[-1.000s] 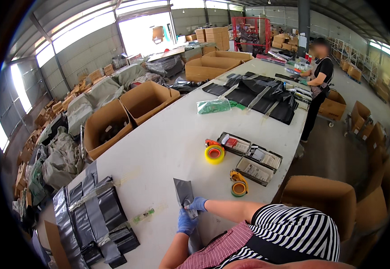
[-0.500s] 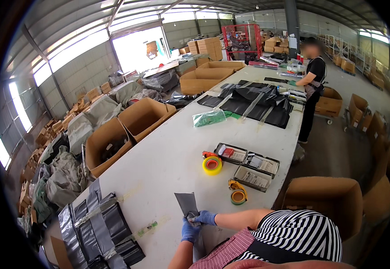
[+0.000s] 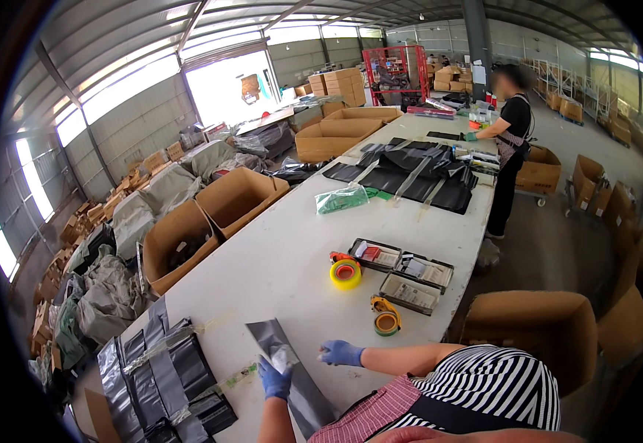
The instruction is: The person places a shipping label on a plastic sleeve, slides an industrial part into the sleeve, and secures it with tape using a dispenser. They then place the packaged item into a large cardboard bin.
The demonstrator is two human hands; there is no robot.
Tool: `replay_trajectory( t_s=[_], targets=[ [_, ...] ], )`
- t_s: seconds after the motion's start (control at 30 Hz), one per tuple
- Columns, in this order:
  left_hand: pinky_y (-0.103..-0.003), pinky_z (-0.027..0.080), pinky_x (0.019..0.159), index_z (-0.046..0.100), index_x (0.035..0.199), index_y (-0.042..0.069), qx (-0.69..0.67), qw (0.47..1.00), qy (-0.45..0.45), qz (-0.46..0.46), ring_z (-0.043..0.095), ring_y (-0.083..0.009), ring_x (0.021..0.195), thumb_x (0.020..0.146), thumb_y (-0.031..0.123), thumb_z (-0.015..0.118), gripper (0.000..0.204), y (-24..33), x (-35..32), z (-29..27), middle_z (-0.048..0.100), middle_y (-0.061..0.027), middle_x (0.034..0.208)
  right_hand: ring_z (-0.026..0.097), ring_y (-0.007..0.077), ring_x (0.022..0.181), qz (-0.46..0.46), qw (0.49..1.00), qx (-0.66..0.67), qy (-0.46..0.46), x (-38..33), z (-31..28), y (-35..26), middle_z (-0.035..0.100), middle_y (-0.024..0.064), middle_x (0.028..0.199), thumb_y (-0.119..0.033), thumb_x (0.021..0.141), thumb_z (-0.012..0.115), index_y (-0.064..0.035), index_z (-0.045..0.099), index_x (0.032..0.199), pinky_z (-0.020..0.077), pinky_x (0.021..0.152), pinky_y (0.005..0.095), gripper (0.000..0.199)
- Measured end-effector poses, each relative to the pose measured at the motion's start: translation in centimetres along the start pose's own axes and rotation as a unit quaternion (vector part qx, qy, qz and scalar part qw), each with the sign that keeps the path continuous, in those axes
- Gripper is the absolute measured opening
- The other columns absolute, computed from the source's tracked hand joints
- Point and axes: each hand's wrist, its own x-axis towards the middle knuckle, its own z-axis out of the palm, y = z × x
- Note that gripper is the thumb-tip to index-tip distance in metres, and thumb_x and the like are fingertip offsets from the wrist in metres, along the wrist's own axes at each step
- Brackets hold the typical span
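Grey mailer bag [image 3: 292, 373] lies flat at the near edge of the counter [image 3: 277, 266], long axis running from the near edge diagonally away toward the far-left; far end squared off, near end cut off behind the person's striped torso. Glossy thin plastic film, slightly creased.

Counter: long, white, smooth, runs away toward the far right; its edges bow with the lens.

Open cardboard boxes [image 3: 210, 221] sit along the left edge, brown, flaps up. Black bags [image 3: 410, 177] are spread across the far half, with clear tape strips across them. Stack of grey mailers [image 3: 162, 376] at the near-left corner, taped over, partly off the edge. Three shallow dark trays [image 3: 402, 273] near the right edge, contents too small to make out. Green-tinted clear bag [image 3: 343, 198] mid-counter. Yellow tape roll [image 3: 346, 273] just left of the trays; second tape roll [image 3: 386, 322] nearer, orange-brown.

Left hand [image 3: 274, 378], blue glove, on the mailer bag: grip pinching a pale bit of its film, fingers curled. Right hand [image 3: 340, 353], blue glove, just right of the bag, resting on the counter, fingers loosely curled; can't tell if it holds anything.

Another person [image 3: 512, 140] stands at the far right edge, dark clothes.
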Motion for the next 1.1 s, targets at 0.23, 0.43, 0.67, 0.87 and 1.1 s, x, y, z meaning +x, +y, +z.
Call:
replay_trajectory(
  t_s=[0.23,0.43,0.67,0.87,1.1],
  targets=[
    [-0.059,0.022,0.113,0.016,0.155,0.017,0.172,0.948,-0.232,-0.135,0.015,-0.045,0.145,0.072,0.056,0.074,0.109,6.0,-12.7,-2.7,0.012,-0.0271,0.158,0.067,0.0165,0.068,0.073,0.996,-0.056,-0.012,-8.5,-4.3,8.8,0.069,0.0084,0.081,-0.033,0.086,0.065,-0.003,0.066,0.106,0.0545,0.063,0.0337,0.036],
    [-0.06,0.021,0.113,0.02,0.155,0.02,0.268,0.936,-0.213,-0.083,0.016,-0.0458,0.144,0.075,0.049,0.073,0.1,8.7,-14.4,-2.8,0.013,-0.0285,0.156,0.066,0.0272,0.069,-0.093,0.972,-0.197,0.089,-10.6,-8.5,14.4,0.068,0.0149,0.084,-0.029,0.088,0.061,-0.0055,0.066,0.099,0.0528,0.064,0.0391,0.026],
    [-0.048,0.029,0.115,0.023,0.154,0.018,0.216,0.947,-0.208,-0.115,0.024,-0.0477,0.141,0.075,0.022,0.073,0.094,8.8,-17.3,-3.3,0.016,-0.0299,0.154,0.061,0.043,0.083,-0.089,0.901,-0.27,0.328,-10.9,-12.4,10.4,0.065,0.0215,0.09,-0.029,0.083,0.065,-0.0047,0.061,0.093,0.0514,0.073,0.0458,0.027],
    [-0.047,0.029,0.115,0.025,0.153,0.019,0.22,0.951,-0.195,-0.098,0.023,-0.0467,0.142,0.075,0.021,0.073,0.092,9.6,-17.4,-3.7,0.014,-0.029,0.156,0.064,0.0405,0.095,0.139,0.873,-0.32,0.342,-5.1,-15.0,9.9,0.066,0.0257,0.095,-0.032,0.081,0.069,-0.0031,0.06,0.101,0.0526,0.083,0.0433,0.036],
    [-0.048,0.03,0.114,0.028,0.152,0.019,0.288,0.923,-0.224,-0.119,0.023,-0.0451,0.142,0.075,0.026,0.074,0.09,11.2,-17.2,-5.2,0.016,-0.0264,0.157,0.068,0.0346,0.096,0.223,0.956,0.007,0.191,-2.6,-16.3,10.2,0.068,0.0214,0.105,-0.024,0.08,0.071,0.0015,0.063,0.111,0.0566,0.081,0.0419,0.041]
  ],
)
